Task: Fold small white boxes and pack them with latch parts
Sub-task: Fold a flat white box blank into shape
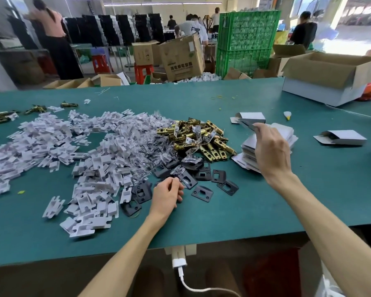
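Pinching a flat white box blank [247,125] over the stack [250,156], the right hand [270,150]; left hand [167,195] fingers curl on a black strike plate [185,179]; carton [183,58] print unreadable.

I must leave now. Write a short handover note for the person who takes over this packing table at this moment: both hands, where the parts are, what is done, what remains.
Left hand: curled at the black strike plates, seemingly pinching one small part.
Right hand: over the stack of flat box blanks, lifting one blank.
Parts on the green table: brass latches in the centre pile, screw bags beside them, white inserts spread to the left.
Done: two folded boxes, one behind the stack and one to the right; contents cannot be seen.
Left: fold the blanks and pack them.
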